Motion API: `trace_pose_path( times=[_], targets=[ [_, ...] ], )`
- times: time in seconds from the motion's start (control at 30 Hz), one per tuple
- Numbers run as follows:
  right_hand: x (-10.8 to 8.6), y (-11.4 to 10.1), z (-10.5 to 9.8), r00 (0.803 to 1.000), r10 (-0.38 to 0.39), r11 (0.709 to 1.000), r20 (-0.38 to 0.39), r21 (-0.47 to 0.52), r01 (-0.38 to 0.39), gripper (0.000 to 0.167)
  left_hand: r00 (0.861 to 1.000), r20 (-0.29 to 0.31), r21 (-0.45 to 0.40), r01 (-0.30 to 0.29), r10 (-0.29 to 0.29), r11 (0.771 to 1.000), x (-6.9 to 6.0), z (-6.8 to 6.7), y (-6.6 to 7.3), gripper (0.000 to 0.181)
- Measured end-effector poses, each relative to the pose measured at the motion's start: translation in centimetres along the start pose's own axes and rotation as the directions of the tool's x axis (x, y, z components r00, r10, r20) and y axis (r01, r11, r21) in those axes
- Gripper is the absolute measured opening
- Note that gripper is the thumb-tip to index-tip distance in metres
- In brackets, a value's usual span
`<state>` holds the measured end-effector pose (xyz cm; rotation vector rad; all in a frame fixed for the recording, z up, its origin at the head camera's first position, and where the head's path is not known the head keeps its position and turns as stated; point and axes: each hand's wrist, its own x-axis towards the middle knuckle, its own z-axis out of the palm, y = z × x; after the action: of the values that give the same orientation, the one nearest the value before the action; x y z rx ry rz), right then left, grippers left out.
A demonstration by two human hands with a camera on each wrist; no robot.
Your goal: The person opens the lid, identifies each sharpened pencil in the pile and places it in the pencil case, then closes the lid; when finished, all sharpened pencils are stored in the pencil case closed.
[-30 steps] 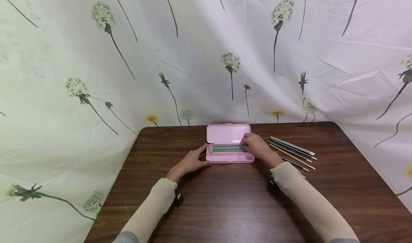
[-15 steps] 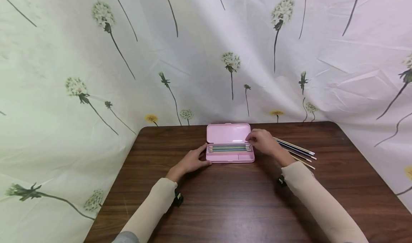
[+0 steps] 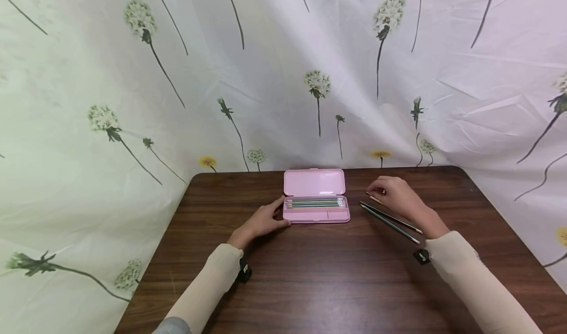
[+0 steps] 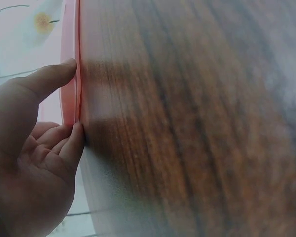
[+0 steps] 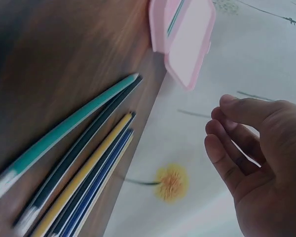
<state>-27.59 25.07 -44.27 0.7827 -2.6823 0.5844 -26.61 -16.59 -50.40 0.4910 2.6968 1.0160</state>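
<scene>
A pink pencil case (image 3: 313,182) lies with its lid raised, near the table's far edge. Several pencils (image 3: 310,204) lie side by side in its long compartment. My left hand (image 3: 260,221) holds the case by its left end, thumb at the front corner and fingers round the side. To the right of the case, my right hand (image 3: 400,196) hovers over loose pencils, its fingers bent loosely with nothing between them. A green pencil (image 5: 74,121), a dark one (image 5: 84,148), a yellow one (image 5: 84,175) and a blue one (image 5: 98,185) are among these. In the head view the hand covers part of them.
The case's front compartment (image 3: 305,215) has a small divider. A dark wood-grain table (image 3: 310,275) carries everything. Right behind its far edge hangs a white cloth (image 3: 266,78) printed with dandelions.
My right hand has left the case's right end and moved right, over the loose pencils. The pencils in the case lie uncovered. My left hand has stayed at the case's left end.
</scene>
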Motion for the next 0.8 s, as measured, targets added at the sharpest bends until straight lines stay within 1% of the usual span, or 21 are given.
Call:
trace_pose_path(
  times=[0.1,0.23,0.4,0.53,0.67,0.8],
  targets=[
    [-1.5,0.4,-0.5,1.000,0.025,0.999,0.014,-0.021,-0.025,0.007,1.000,0.004,0.002,-0.001,0.001,1.000,0.0,-0.1,0.0,0.089],
    [-3.7,1.1,-0.8,0.994,0.081,0.996,0.072,-0.031,-0.079,0.008,1.000,0.006,0.014,-0.004,0.004,1.000,0.2,-0.1,-0.2,0.089],
    [-6.2,1.9,-0.7,0.983,0.137,0.991,0.119,-0.019,-0.136,0.008,1.000,-0.002,0.031,0.001,-0.001,1.000,0.3,-0.1,-0.5,0.089],
    [-8.2,2.4,-0.4,0.974,0.170,0.985,0.152,0.005,-0.173,0.007,1.000,0.012,0.018,0.010,-0.010,1.000,0.2,-0.2,-0.3,0.089],
    [-9.6,2.9,-0.1,0.969,0.164,0.984,0.187,0.039,-0.174,0.010,1.000,0.012,0.016,0.010,-0.011,1.000,0.1,-0.2,-0.1,0.089],
    [-10.4,3.3,0.1,0.965,0.147,0.985,0.218,0.056,-0.163,0.014,1.000,0.011,0.015,0.012,-0.012,1.000,0.1,-0.1,0.0,0.088]
  ],
)
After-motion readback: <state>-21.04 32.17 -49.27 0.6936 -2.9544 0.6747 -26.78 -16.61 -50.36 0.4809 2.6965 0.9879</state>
